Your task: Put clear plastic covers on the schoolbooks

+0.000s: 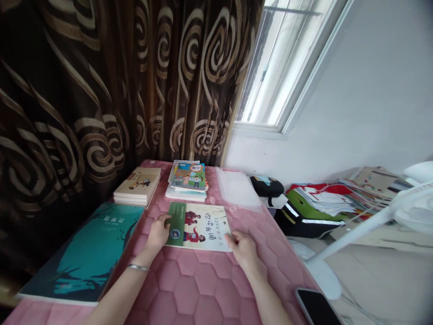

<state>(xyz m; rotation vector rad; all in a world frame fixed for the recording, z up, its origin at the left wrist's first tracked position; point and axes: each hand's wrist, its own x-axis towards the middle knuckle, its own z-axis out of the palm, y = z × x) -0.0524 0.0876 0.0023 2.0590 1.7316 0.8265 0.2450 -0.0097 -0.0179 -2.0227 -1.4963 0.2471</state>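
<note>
A white and green book [216, 230] with people in red on its cover lies on the pink padded surface [198, 282], turned sideways to me. My left hand [158, 232] holds its green left edge, fingers bent over the cover. At the opposite edge my right hand [243, 249] grips the lower right corner, thumb on top; the fingers beneath are partly hidden. Left of my left hand lies a large teal book [93, 250]. Beyond it sits a short stack of tan books [137, 186]. Behind the held book is a pile of books [187, 176], with a blue illustrated one on top.
Clear plastic sheets [238, 188] lie at the right back edge. A phone [318, 307] rests near the right front edge. Past that edge stand a white fan [358, 234], a green and black bag [311, 212] and heaped papers. A patterned curtain [169, 81] hangs behind.
</note>
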